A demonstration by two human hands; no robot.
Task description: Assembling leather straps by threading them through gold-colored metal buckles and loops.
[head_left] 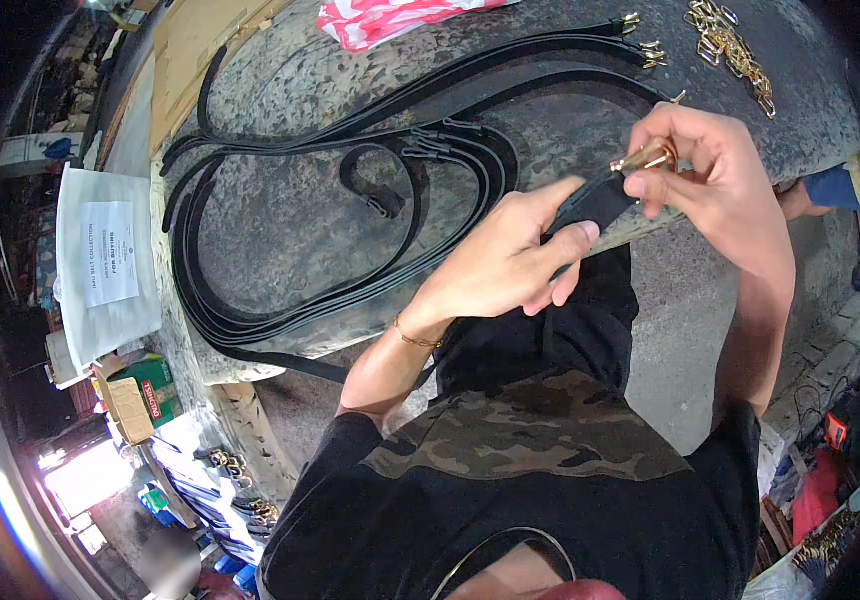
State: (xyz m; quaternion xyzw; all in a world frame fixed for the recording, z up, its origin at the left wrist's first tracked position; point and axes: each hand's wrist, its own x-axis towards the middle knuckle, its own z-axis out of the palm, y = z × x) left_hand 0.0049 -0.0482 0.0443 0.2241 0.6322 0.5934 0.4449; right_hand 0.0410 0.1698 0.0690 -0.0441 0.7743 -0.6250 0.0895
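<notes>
A black belt strap is held up in front of my body, over the table's near edge. My left hand grips the strap, thumb on top and fingers underneath. At the strap's end sits a gold-coloured buckle, pinched between the thumb and fingers of my right hand. My fingers partly cover the buckle, so how it joins the strap is hidden. Beyond my hands, several black belts lie lengthwise with gold buckles at their right ends. More black straps curve in a wide loop at the left.
A pile of gold buckles lies at the far right of the worn, dark-stained table. A pink-and-white plastic bag rests at the back. A white paper sign stands left, above a cardboard box. Another person's arm shows at right.
</notes>
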